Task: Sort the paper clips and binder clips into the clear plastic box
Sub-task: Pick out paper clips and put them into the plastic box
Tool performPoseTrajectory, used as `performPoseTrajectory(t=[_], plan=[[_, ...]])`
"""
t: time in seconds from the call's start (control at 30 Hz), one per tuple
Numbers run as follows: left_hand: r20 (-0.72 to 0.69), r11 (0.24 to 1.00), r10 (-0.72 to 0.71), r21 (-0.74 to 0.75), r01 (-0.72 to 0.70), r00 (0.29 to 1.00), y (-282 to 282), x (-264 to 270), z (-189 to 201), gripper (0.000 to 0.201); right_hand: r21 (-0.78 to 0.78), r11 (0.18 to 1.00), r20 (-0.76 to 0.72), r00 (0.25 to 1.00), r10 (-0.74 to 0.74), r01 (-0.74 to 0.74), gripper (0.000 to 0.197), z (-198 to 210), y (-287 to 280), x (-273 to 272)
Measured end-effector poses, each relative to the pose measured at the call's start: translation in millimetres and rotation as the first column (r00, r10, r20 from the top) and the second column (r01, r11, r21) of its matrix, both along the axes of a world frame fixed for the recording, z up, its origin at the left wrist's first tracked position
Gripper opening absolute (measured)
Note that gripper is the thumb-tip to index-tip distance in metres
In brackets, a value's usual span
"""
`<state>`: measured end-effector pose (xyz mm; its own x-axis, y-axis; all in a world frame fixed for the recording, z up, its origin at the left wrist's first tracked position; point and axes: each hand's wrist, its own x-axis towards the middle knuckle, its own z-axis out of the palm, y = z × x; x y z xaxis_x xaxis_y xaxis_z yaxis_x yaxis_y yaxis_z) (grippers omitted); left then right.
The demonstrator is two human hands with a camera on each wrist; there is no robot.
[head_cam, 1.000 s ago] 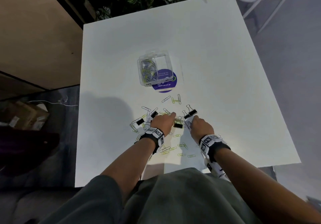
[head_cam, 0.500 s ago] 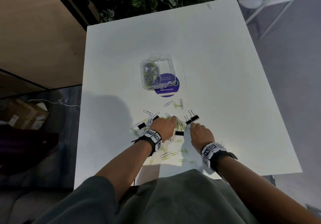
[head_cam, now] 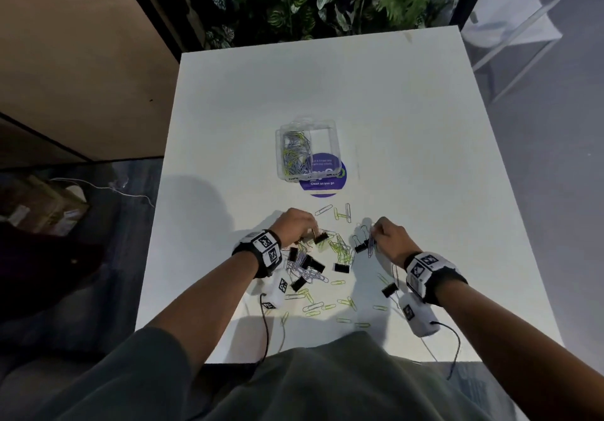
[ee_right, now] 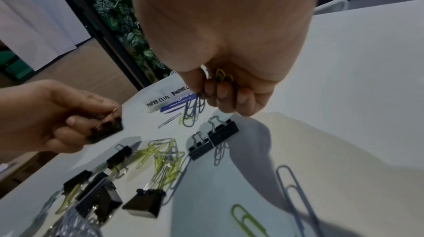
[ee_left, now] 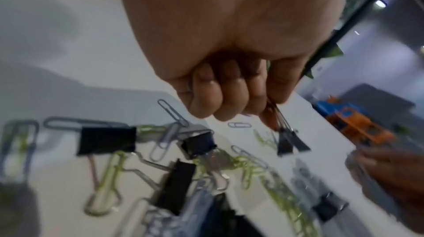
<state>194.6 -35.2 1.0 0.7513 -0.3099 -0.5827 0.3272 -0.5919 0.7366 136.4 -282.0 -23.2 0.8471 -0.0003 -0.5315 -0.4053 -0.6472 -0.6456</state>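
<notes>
A clear plastic box (head_cam: 305, 151) sits mid-table with paper clips in its left compartment. Below it lies a pile of yellow-green and silver paper clips (head_cam: 341, 250) mixed with black binder clips (head_cam: 341, 267). My left hand (head_cam: 310, 229) hovers over the pile's left side and pinches a black binder clip (ee_left: 286, 141) by its wire handles. My right hand (head_cam: 376, 231) is raised at the pile's right side, holding a bunch of paper clips (ee_right: 195, 110) in curled fingers, with yellow ones (ee_right: 222, 76) against the palm. Two binder clips (ee_right: 213, 139) lie just under it.
The box partly covers a round purple sticker (head_cam: 323, 185). The white table (head_cam: 408, 126) ends at a plant wall at the back and a white chair (head_cam: 516, 22) at the far right. Loose clips (head_cam: 327, 306) reach toward the near edge.
Both hands have lifted off the pile. The left now holds a binder clip up, the right a bunch of paper clips, and the hands have drawn apart.
</notes>
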Motion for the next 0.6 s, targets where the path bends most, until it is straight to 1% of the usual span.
performPoseTrajectory(t=[0.03,0.07,0.1,0.13,0.17,0.2,0.27,0.33,0.37,0.43,0.53,0.6], plan=[[-0.004,0.99,-0.12,0.072,0.12,0.993,2,-1,-2,0.019,-0.001,1.0,-0.01,1.0,0.019,-0.019,0.016,-1,0,2],[-0.022,0.957,-0.247,0.151,0.248,0.969,4,-3,-5,0.019,-0.009,0.999,-0.018,0.999,0.042,-0.042,0.016,-2,0,3],[-0.048,0.904,-0.362,0.228,0.363,0.931,7,-6,-10,0.019,-0.017,0.998,-0.028,0.998,0.064,-0.065,0.015,-2,1,3],[-0.069,0.843,-0.447,0.302,0.446,0.892,8,-8,-15,0.019,-0.024,0.996,-0.038,0.996,0.081,-0.082,0.014,-4,2,3],[-0.063,0.79,-0.501,0.374,0.486,0.863,10,-10,-19,0.022,-0.029,0.995,-0.046,0.995,0.093,-0.095,0.013,-4,4,4],[-0.027,0.759,-0.527,0.436,0.484,0.849,11,-11,-22,0.027,-0.031,0.994,-0.051,0.994,0.1,-0.102,0.013,-5,6,5],[0.132,0.754,-0.535,0.52,0.401,0.835,8,-10,-26,0.033,-0.031,0.994,-0.051,0.993,0.106,-0.108,0.015,-6,11,6],[0.273,0.777,-0.522,0.544,0.318,0.808,1,-7,-26,0.025,-0.028,0.994,-0.054,0.993,0.102,-0.104,0.017,-6,16,9],[0.307,0.779,-0.526,0.547,0.305,0.793,-3,-6,-28,0.023,-0.028,0.995,-0.059,0.994,0.097,-0.099,0.017,-6,19,11],[0.313,0.757,-0.572,0.557,0.342,0.758,-13,-5,-33,0.029,-0.033,0.995,-0.063,0.993,0.097,-0.099,0.017,-6,22,15],[0.263,0.675,-0.682,0.584,0.45,0.682,-28,-9,-41,0.045,-0.039,0.995,-0.058,0.995,0.085,-0.088,0.016,-4,25,20],[0.252,0.636,-0.726,0.599,0.486,0.64,-36,-14,-45,0.044,-0.045,0.996,-0.059,0.996,0.072,-0.075,0.015,-2,25,23]])
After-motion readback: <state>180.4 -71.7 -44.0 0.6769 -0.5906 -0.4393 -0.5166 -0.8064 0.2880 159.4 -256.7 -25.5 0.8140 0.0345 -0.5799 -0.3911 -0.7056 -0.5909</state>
